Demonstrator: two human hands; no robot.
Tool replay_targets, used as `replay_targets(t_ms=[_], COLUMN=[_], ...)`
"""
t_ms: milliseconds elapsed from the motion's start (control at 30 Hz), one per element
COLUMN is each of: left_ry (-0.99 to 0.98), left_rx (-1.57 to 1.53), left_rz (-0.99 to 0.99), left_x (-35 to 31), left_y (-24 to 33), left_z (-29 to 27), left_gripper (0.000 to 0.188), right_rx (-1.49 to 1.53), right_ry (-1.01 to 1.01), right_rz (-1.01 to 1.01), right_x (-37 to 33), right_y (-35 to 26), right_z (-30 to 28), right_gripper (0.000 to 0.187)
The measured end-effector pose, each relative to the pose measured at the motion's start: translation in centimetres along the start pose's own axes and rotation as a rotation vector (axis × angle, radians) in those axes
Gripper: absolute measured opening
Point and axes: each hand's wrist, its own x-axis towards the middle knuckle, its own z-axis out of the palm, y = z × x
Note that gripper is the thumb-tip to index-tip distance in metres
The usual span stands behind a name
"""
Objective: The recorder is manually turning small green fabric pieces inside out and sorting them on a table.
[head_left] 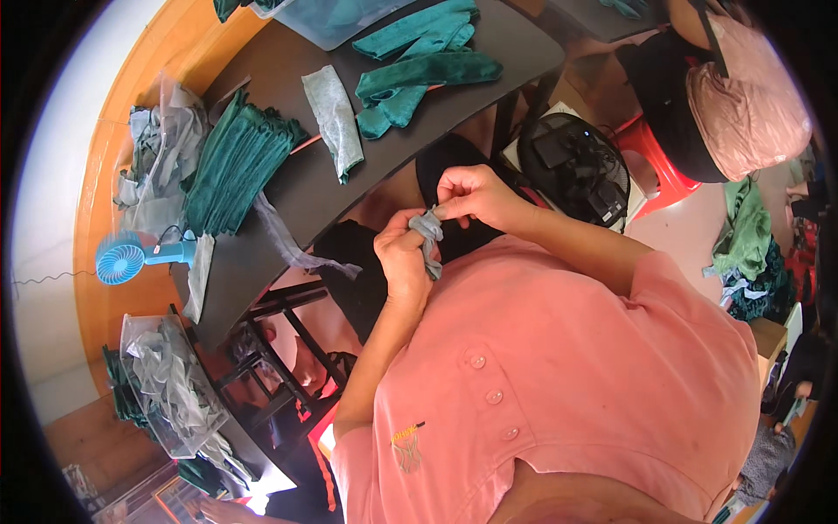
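In front of my pink shirt, a small bunched piece of grey-blue fabric point(427, 229) is held between my two hands. My left hand point(402, 257) is closed around it, with a loose end hanging down below the fingers. My right hand point(478, 197) pinches at its upper right side; the fingertips partly hide what they grip. Past my hands on the dark table point(292, 194) lies a pale grey velvet strip point(333, 118). To its left is a stack of green velvet strips point(242, 163), and a thin greyish strip point(301, 240) droops over the table's edge.
More green strips point(428, 74) lie by a clear plastic bin point(336, 19) at the top. A blue fan point(122, 258) and a plastic bag of grey fabric point(161, 162) stand left. A clear bin of grey pieces point(170, 384) sits lower left. A red stool point(659, 166) stands right.
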Motion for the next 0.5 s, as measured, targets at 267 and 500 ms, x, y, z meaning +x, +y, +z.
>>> replay_targets(t_ms=[267, 500], left_ry=[0.198, 0.229], left_rx=[0.361, 0.325], left_rz=[0.467, 0.466], left_x=[1.4, 1.4], left_y=[-1.0, -0.9], left_z=[1.1, 0.8], left_gripper=[0.016, 0.012], right_rx=[-0.55, -0.248], right_ry=[0.188, 0.286], right_rz=[-0.425, -0.433], right_x=[-0.9, 1.2], right_y=[-1.2, 0.8], right_z=[3.7, 4.0], right_gripper=[0.027, 0.022])
